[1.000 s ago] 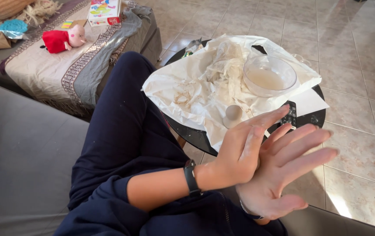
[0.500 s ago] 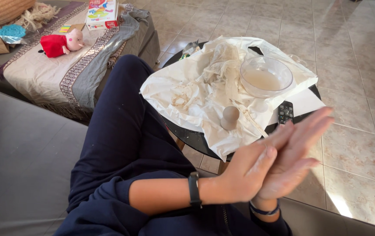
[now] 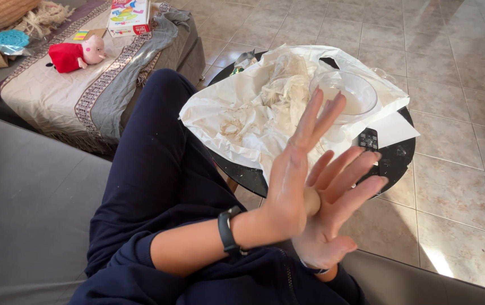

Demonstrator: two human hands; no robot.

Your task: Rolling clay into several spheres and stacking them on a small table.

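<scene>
My left hand [image 3: 294, 179], with a black band on its wrist, lies flat across my right hand [image 3: 337, 212], palm against palm, fingers spread. A small beige dough piece [image 3: 312, 201] is pressed between the two palms; only its end shows. Both hands hover over my lap, just in front of a round black table [image 3: 394, 164]. On the table lies a crumpled white sheet [image 3: 237, 116] smeared with dough. A clear glass bowl [image 3: 351, 93] with pale liquid stands on the sheet, beyond my left fingertips.
A small black remote-like device [image 3: 368, 139] and a white paper [image 3: 394, 129] lie at the table's right side. My dark-trousered leg [image 3: 157, 158] runs beside the table. At left, a cloth-covered bench [image 3: 67, 96] holds a plush toy [image 3: 76, 55] and a box [image 3: 129, 10].
My left hand has slid forward over the right palm, and its fingers now point up toward the bowl. The right hand's fingers have spread. The small ball seen on the sheet is now hidden.
</scene>
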